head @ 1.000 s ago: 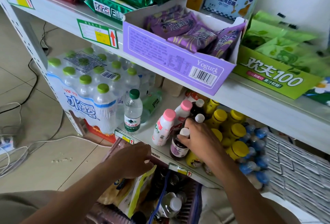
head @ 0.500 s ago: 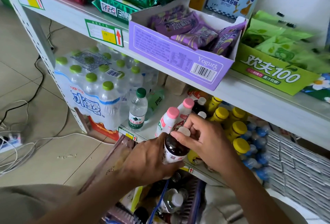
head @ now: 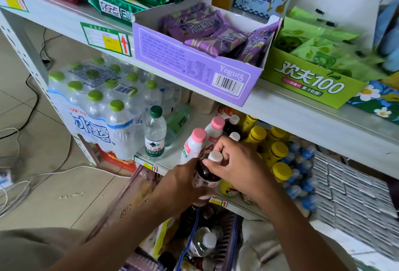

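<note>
Up from the purplish slatted plastic basket (head: 232, 234) came my left hand (head: 183, 184) over the past second, and it now wraps round the labelled body of the small dark-brown plastic bottle with the white screw cap (head: 207, 174), fingers curled on its far side. A second ago that bottle stood on the white metal lower shelf (head: 170, 158) with only my right hand on it. Now it sits a little nearer me, roughly upright over the shelf's front edge, just in front of the two white plastic bottles with pink caps (head: 194, 143). Since half a second ago little differs: both hands grip it much as they did then. My right hand (head: 239, 167) pinches the white cap from the right, thumb and fingertips curled round it. Just right of that hand, the cluster of yellow-capped yellow bottles (head: 279, 150) stands where it stood before.
</note>
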{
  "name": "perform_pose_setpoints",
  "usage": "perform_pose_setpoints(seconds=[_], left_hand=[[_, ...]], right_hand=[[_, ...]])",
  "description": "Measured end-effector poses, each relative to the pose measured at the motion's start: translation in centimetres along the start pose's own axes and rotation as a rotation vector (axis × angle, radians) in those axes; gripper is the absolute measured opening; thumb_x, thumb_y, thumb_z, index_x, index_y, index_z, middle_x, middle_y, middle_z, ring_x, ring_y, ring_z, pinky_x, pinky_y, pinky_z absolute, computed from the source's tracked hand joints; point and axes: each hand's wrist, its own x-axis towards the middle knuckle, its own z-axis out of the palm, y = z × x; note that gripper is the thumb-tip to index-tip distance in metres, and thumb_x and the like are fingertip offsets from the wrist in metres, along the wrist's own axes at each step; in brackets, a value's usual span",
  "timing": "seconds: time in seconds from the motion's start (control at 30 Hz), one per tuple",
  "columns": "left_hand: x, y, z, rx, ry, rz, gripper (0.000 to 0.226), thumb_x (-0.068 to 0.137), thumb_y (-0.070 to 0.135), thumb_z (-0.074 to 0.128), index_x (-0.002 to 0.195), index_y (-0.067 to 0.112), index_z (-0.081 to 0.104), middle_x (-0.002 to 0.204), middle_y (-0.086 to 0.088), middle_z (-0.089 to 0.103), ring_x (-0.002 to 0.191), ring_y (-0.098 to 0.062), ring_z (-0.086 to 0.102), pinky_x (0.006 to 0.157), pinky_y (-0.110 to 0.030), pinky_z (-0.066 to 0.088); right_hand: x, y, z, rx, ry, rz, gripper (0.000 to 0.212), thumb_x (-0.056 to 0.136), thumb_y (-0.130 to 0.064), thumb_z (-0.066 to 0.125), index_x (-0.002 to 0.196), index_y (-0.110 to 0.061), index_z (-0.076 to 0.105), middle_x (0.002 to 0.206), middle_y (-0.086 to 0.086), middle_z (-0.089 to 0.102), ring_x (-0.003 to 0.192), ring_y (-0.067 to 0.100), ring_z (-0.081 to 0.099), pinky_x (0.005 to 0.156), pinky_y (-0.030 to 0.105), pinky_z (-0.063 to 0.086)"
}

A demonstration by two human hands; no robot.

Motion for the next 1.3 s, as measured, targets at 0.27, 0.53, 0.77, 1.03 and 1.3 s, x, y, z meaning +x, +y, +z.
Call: perform_pose_setpoints(seconds=[0.27,0.53,0.77,1.03,1.3], left_hand=[[0.6,0.1,0.5,0.359,-0.114,-0.033,0.057,0.103,0.034,0.054,0.157,0.029,0.034,0.143,-0.004,0.061,0.126,-0.024,0.062,0.106,-0.038,0.046],[0.5,-1.4,0.8,0.44,-0.238,-0.03,0.043,0.102,0.034,0.052,0.142,0.02,0.049,0.141,-0.006,0.057,0.13,-0.025,0.055,0.106,-0.038,0.047],[0.9,-1.0,0.4,0.4,-0.169,0.033,0.047,0.099,0.039,0.058,0.144,0.027,0.049,0.145,0.0,0.056,0.126,-0.021,0.059,0.105,-0.038,0.048],[1.7,0.1,0.9,0.408,-0.088,0.102,0.044,0.1,0.04,0.056,0.14,0.025,0.05,0.139,0.001,0.059,0.119,-0.022,0.062,0.1,-0.036,0.051],[2.3,-0.2,0.5,0.431,-0.06,0.098,0.041,0.099,0.042,0.056,0.137,0.028,0.05,0.137,0.003,0.06,0.118,-0.022,0.063,0.098,-0.038,0.052]], right_hand=[[2.4,1.7,1.7,-0.229,-0.003,0.142,0.032,0.089,-0.042,0.071,0.094,-0.021,0.047,0.093,0.004,0.07,0.087,0.026,0.066,0.062,0.03,0.034],[3.8,2.6,3.0,-0.324,-0.028,0.15,0.031,0.092,-0.033,0.076,0.112,-0.015,0.061,0.106,0.01,0.072,0.1,0.029,0.069,0.071,0.033,0.047],[5.7,4.4,0.3,-0.23,0.11,0.186,0.023,0.097,-0.031,0.069,0.113,-0.015,0.069,0.105,0.01,0.074,0.093,0.033,0.07,0.078,0.039,0.054],[7.8,6.4,-0.2,-0.357,0.011,0.298,0.039,0.087,-0.046,0.077,0.086,-0.009,0.067,0.089,0.021,0.067,0.078,0.034,0.056,0.068,0.03,0.03],[8.9,5.4,0.1,-0.402,-0.08,0.269,0.025,0.093,-0.029,0.074,0.083,-0.013,0.058,0.094,0.016,0.07,0.097,0.037,0.068,0.073,0.035,0.047]])
